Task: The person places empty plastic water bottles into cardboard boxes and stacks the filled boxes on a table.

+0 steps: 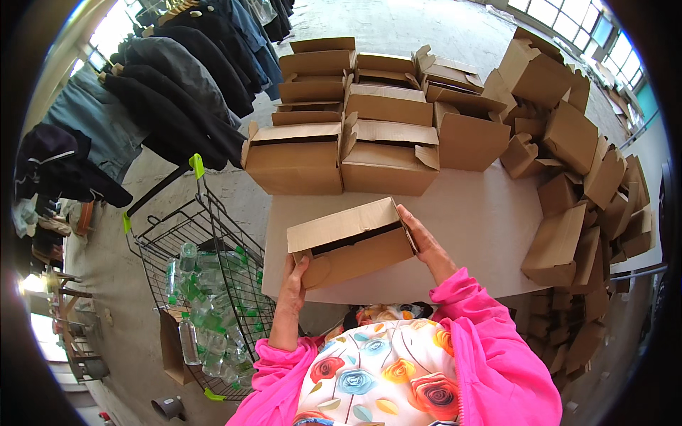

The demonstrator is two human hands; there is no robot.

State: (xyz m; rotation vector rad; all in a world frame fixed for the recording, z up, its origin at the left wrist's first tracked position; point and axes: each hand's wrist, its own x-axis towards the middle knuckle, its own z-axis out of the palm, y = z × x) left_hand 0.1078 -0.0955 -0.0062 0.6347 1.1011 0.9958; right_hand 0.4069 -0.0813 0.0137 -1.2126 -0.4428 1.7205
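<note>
Gripped brown cardboard box [350, 243] at both ends, left hand [295, 278] and right hand [424, 241], above white table [483, 220], likely mid-folding; flaps needing closing next.

Brown cardboard box [350, 242] on a white counter [483, 220]; bright pink sleeves [490, 341]; rose-patterned apron [380, 373]; black wire cart [206, 284] with green trim.

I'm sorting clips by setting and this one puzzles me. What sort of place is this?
Probably a packing workshop or warehouse floor. Both hands, left hand and right hand, grip a cardboard box over a white table stacked with similar boxes; beside it stands a wire cart of plastic bottles.
</note>
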